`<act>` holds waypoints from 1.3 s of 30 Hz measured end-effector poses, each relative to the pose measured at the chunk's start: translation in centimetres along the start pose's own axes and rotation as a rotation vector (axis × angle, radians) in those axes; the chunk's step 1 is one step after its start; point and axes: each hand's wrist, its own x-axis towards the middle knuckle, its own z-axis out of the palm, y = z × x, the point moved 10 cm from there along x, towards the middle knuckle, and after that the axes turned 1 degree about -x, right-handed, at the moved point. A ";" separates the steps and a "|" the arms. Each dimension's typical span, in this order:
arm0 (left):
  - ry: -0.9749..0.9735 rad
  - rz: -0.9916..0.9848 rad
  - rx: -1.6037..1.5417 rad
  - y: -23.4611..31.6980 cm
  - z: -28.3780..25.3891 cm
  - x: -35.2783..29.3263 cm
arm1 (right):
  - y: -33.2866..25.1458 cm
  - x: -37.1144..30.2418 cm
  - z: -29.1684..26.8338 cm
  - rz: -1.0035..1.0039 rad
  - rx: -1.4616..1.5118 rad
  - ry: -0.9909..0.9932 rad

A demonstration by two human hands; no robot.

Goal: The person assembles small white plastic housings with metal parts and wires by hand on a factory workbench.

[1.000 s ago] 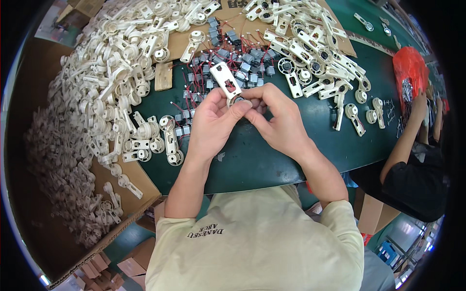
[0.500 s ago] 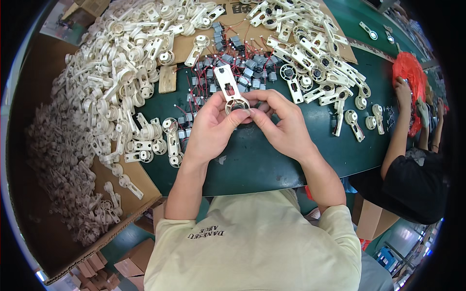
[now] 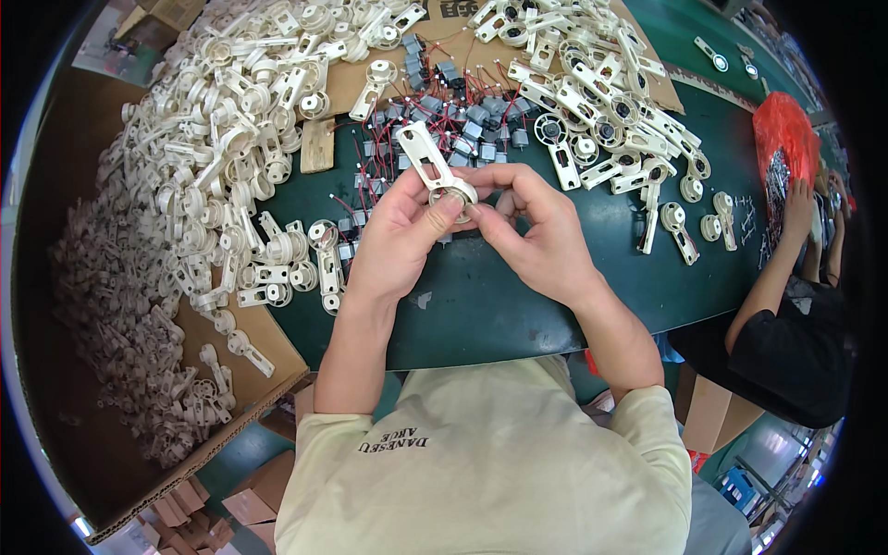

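Left hand: here it is, wrapped around the near end of the work, the left hand (image 3: 398, 231) gripping with its thumb pressed on top.
Right hand: in from the other side, the right hand (image 3: 536, 217) pinches the same end between thumb and fingertips.
Box: far left, a big brown cardboard box (image 3: 205, 450), loaded with pale parts.
Heap: next, a sprawling mound of cream plastic arms with round ends (image 3: 231, 129).
Block: beside it, a small tan wooden block (image 3: 317, 146).
Held part: centre stage, a cream plastic arm with a ring end (image 3: 424, 150), up between both hands; long axis slanting, squared tip pointing upper left and away from the wearer, ring lower right.
Motors: just beyond, small grey box-shaped motors with red wires (image 3: 476, 129).
Second pile: more cream arms with dark-centred rings (image 3: 601, 102).
Bag: far right, a red plastic bag (image 3: 784, 129), a co-worker's hand (image 3: 797, 208) at it.
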 end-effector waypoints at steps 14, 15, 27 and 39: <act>0.054 0.156 0.191 0.7 0.4 -0.2 | 2.3 0.6 -0.4 0.214 0.367 -0.024; 0.058 0.188 0.201 0.7 0.5 -0.2 | 2.7 0.5 -0.2 0.249 0.431 -0.033; 0.108 0.329 0.461 0.8 1.0 -0.7 | 4.2 0.1 0.9 0.377 0.633 -0.056; 0.061 0.285 0.320 1.2 1.0 -0.3 | 4.0 0.4 0.7 0.334 0.502 -0.032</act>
